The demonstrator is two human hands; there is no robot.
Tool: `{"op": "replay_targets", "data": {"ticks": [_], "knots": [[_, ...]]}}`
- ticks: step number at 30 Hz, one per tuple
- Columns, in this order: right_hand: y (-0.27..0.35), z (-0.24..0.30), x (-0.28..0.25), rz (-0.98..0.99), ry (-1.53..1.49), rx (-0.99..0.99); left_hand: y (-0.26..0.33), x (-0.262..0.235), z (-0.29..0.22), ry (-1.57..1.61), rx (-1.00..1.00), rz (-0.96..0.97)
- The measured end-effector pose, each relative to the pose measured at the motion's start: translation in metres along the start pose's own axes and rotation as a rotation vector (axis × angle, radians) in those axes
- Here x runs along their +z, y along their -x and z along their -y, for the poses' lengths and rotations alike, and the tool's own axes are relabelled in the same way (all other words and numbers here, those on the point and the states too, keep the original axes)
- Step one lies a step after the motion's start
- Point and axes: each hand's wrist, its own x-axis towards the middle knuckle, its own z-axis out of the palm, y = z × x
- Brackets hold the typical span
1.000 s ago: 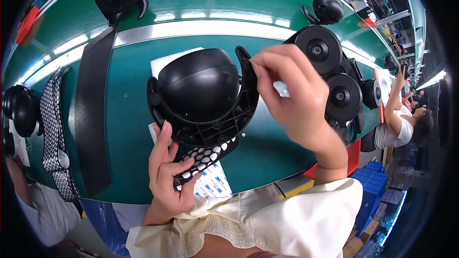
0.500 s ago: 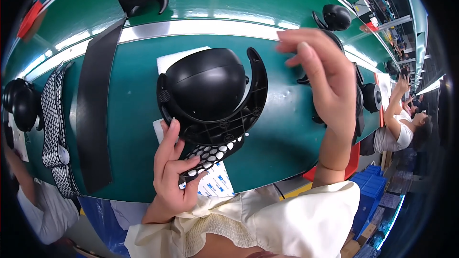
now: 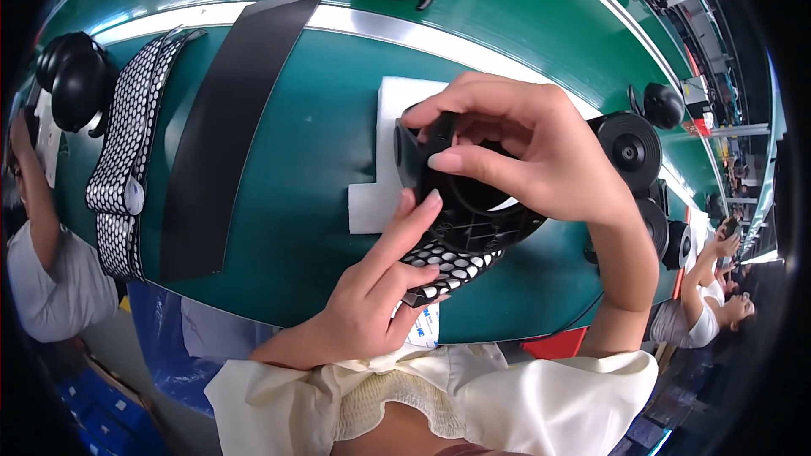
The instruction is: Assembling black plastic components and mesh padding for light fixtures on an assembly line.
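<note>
Right hand: While my right hand [image 3: 541, 148] arches over the work, its thumb and forefinger pinch the upright prong [image 3: 440, 135] of the black ribbed plastic bracket [image 3: 486, 235].
Left hand: My left hand [image 3: 372, 300] grips the white-dotted black strip [image 3: 460, 265] between thumb and fingers, forefinger tip against the bracket's near side.
Bracket: It sits directly beneath my right palm, beyond my left fingertips, tilted; what fills its hollow is hard to make out behind my fingers.
Foam block: The white foam block [image 3: 365, 207] lies just beyond my left forefinger, partly behind the bracket.
Printed sheet: Below my left fingers, a white sheet with blue print [image 3: 429, 323] shows at the table's edge.
Left of my left hand: A broad black flat strip [image 3: 224, 139] lies on the green table [image 3: 296, 177]; farther left is a folded length of white-dotted webbing [image 3: 127, 131].
Right of my right hand: A black grooved disc [image 3: 628, 152] stands near my wrist.
</note>
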Motion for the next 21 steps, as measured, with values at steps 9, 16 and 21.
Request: {"op": "replay_targets", "data": {"ticks": [9, 16, 21], "knots": [[-0.001, 0.014, 0.000, 0.043, 0.083, 0.168, -0.003, -0.001, -0.001, -0.025, 0.034, -0.044], [0.051, 0.018, -0.024, -0.635, 0.671, -0.051, 0.001, -0.003, 0.001, 0.000, 0.019, 0.006], [0.082, -0.022, -0.048, -0.298, -0.307, 0.206, 0.003, 0.002, 0.002, -0.001, -0.001, -0.021]]}}
